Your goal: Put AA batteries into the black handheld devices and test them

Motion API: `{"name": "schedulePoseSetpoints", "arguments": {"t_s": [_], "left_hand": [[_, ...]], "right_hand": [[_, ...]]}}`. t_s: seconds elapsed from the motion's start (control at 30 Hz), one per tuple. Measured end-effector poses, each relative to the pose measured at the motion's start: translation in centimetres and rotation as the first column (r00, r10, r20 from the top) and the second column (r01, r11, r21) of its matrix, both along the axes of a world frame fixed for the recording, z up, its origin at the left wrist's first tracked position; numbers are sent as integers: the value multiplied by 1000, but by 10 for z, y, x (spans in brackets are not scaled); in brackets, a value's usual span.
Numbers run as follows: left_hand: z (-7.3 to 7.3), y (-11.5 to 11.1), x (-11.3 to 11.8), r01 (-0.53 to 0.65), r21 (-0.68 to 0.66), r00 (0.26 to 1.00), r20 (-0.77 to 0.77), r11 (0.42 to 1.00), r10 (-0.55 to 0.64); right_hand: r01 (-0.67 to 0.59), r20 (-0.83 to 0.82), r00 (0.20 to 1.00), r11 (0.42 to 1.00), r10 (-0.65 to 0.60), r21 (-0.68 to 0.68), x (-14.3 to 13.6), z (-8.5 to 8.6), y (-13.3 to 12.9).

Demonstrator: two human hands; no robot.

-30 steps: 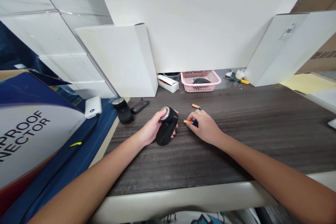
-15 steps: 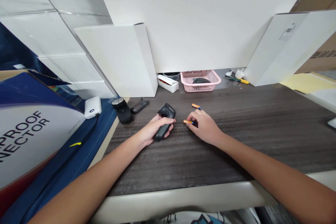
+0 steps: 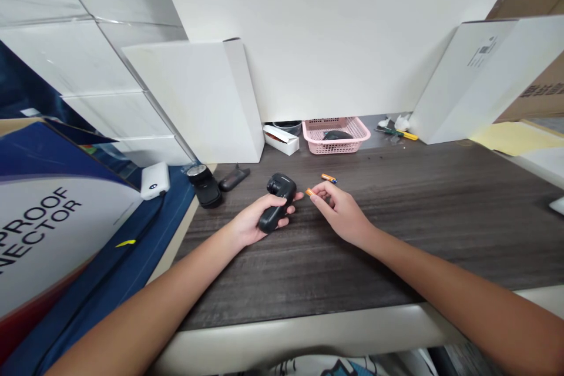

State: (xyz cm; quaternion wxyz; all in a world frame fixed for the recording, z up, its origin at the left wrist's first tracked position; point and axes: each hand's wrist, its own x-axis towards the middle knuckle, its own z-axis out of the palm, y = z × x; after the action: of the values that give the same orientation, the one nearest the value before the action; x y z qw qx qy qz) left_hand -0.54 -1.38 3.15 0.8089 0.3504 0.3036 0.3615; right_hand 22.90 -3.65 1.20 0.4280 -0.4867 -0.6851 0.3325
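My left hand (image 3: 259,217) is wrapped round a black handheld device (image 3: 277,211), a rounded handle with a bulkier head, tilted above the table. Close to its right, my right hand (image 3: 341,208) pinches an orange battery (image 3: 309,192) between thumb and fingers, with most of the battery hidden by them. A second battery, orange with a blue end (image 3: 329,178), lies on the table just beyond the right hand. To the left of the device lie a long black cover piece (image 3: 234,178) and a black part with a round silvery top (image 3: 205,187).
Along the back stand a pink basket (image 3: 336,147) with a black object in it and a small white box (image 3: 282,140). A yellow-handled tool (image 3: 405,134) lies farther right. White boards wall the table (image 3: 396,217) at the back. A white power bank (image 3: 155,181) sits at left.
My right hand has lifted the battery off the table and brought it slightly toward the device. My left hand has turned the device, so its head faces differently.
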Motion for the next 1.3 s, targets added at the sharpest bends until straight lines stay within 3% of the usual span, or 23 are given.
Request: {"name": "schedulePoseSetpoints", "arguments": {"t_s": [0.23,0.4,0.67,0.9,1.1,1.3], "left_hand": [[3,1,0,8,-96,998,57,995,-3],[4,6,-2,115,-138,992,65,984,-106],[-6,-2,4,86,113,965,-256,990,-54],[-5,-11,5,232,249,874,-477,940,-89],[-10,-6,8,114,345,875,-478,932,70],[-11,-5,8,28,329,937,-338,944,89]], "right_hand": [[6,-11,1000,1000,-6,22,0,-2,-1],[-15,-46,999,999,17,38,-1,-1,-1],[-9,-100,995,999,13,41,-1,-3,0],[-46,-119,992,998,51,43,0,-3,-1],[-21,-140,990,999,27,50,2,-5,0],[-35,-147,988,997,45,67,0,0,-2]]}}
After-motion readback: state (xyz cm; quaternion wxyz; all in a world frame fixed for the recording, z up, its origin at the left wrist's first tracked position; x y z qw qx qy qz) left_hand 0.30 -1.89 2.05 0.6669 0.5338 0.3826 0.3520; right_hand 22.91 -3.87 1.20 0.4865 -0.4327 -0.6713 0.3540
